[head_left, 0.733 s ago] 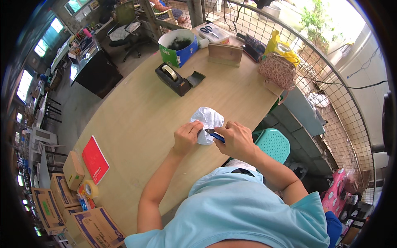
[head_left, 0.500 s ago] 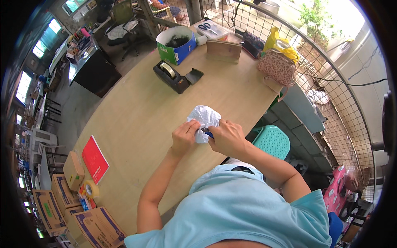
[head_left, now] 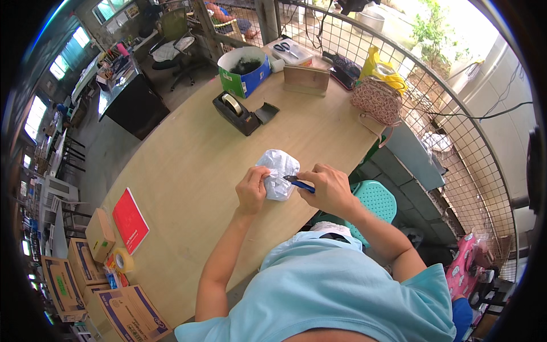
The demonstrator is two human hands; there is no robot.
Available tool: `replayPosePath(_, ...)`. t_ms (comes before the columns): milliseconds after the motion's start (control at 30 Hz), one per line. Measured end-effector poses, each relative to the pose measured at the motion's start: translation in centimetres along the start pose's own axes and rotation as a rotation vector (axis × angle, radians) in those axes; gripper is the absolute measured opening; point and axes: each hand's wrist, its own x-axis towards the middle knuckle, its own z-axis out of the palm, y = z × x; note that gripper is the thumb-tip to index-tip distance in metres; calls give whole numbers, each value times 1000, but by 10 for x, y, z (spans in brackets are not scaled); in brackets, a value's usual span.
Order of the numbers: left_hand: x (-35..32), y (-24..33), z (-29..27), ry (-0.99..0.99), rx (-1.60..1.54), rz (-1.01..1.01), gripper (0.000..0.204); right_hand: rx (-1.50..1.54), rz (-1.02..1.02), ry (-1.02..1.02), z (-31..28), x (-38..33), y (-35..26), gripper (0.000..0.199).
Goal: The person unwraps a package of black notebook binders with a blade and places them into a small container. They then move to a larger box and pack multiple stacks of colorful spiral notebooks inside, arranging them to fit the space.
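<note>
Since the right hand [head_left: 330, 189], clasping pliers [head_left: 298, 183], has drawn back, the white bag [head_left: 278, 164] shows more. The left hand [head_left: 250, 190] pinches its edge, so work seems better exposed

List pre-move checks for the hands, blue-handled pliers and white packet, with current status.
1. Left hand pinches the white packet at its left edge: ok.
2. Right hand holds the blue-handled pliers: ok.
3. Plier tips apart from the left fingers: ok, a gap shows between them.
4. Plier jaws open or shut: cannot tell, too small.
5. Packet contents visible: not ok, the wrapping hides them.
6. Tape dispenser apart from both hands: ok, it stands beyond the packet.
</note>
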Motion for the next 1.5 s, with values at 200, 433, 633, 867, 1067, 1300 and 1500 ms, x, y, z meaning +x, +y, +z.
replayPosePath(200, 20, 5, -19, -233, 62, 229, 31, -134, -118, -85, -1, 18, 10, 27)
replayPosePath(433, 5, 0, 0, -110, 97, 219, 21, -159, -183, -180, 10, 28, 5, 20)
replayPosePath(633, 1, 0, 10, 10, 79, 52, 13, -84, -144, -111, 32, 26, 12, 23)
replayPosePath(867, -4, 8, 13, 65, 82, -47, 6, 28, -116, 38, 11, 12, 18, 35)
replayPosePath(1067, 0, 12, 18, 33, 80, 10, 6, -120, -204, -42, 6, 27, 28, 33)
replayPosePath(1300, -3, 8, 16, 49, 70, 42, 8, -28, -234, 26, 30, 28, 32, 24)
replayPosePath(1500, 0, 12, 18, 99, -3, -49, 9, 636, 186, -52, 66, 18, 58, 34)
